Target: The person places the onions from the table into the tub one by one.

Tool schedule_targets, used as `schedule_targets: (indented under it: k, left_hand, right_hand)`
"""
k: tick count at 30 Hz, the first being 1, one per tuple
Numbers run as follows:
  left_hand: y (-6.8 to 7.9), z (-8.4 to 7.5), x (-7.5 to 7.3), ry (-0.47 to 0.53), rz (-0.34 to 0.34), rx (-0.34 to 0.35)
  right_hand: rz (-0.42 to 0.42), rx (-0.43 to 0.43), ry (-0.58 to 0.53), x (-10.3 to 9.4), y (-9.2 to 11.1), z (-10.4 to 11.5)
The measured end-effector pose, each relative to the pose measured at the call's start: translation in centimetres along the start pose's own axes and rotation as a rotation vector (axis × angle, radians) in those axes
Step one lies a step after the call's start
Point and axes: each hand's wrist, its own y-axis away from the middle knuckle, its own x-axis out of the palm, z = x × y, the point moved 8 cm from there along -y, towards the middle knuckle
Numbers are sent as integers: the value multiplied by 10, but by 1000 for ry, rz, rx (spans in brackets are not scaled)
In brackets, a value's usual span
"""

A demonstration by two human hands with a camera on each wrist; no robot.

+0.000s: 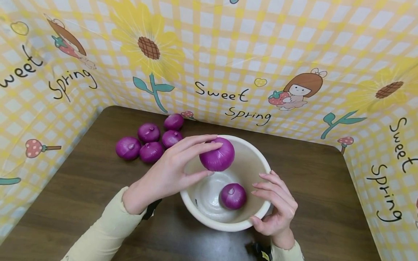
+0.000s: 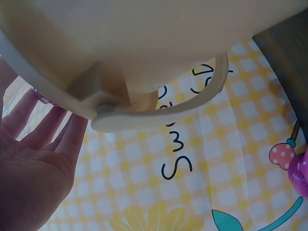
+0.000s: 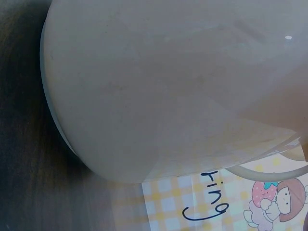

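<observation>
Left hand [image 1: 168, 170] grips 1 onion [image 1: 219, 156] | right hand [image 1: 277, 203], 1 bucket [image 1: 225, 227] | 1 inside [image 1: 233, 196] | 5 outside [image 1: 148, 133]

A dark brown, wood-grained table [image 1: 321, 206] with rounded far corners fills the lower part of the head view, a pale sheen [image 1: 196, 239] lying on its near side. Along its back and both sides rises a white cloth [image 1: 212, 43] checked in yellow and peach, lightly creased. A big yellow sunflower [image 1: 148, 48] is printed left of centre, a second sunflower [image 1: 389, 90] far right. Between them stand black "Sweet Spring" lettering [image 1: 249, 116], a small yellow heart [image 1: 260, 82] and a cartoon figure [image 1: 298, 90] hugging a strawberry [image 1: 277, 98]
</observation>
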Motion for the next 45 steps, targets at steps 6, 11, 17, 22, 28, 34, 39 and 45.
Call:
schedule_targets:
  k: [6,11,17,22,28,34,39,45]
  left_hand:
    - [4,1,5,37,21,-19]
    - [6,0,8,49,29,-15]
    - [9,-2,12,79,41,-4]
    - [10,-2,16,113,52,-1]
    - [13,-1,20,103,67,-8]
    - [14,0,22,94,79,-12]
    - [14,1,23,97,87,-16]
    - [14,1,24,104,95,-15]
  right_hand:
    - [-2,-4,2,0,0,0]
    - [-8,-11,-1,0,1,0]
    - [-4,-7,-4,0,0,0]
    - [0,-3,-6,0,0,0]
    - [3,-3,-4,0,1,0]
    - [5,0,-1,0,2,0]
    - [4,-3,-2,0,1,0]
    - [2,1,-9,0,0,0]
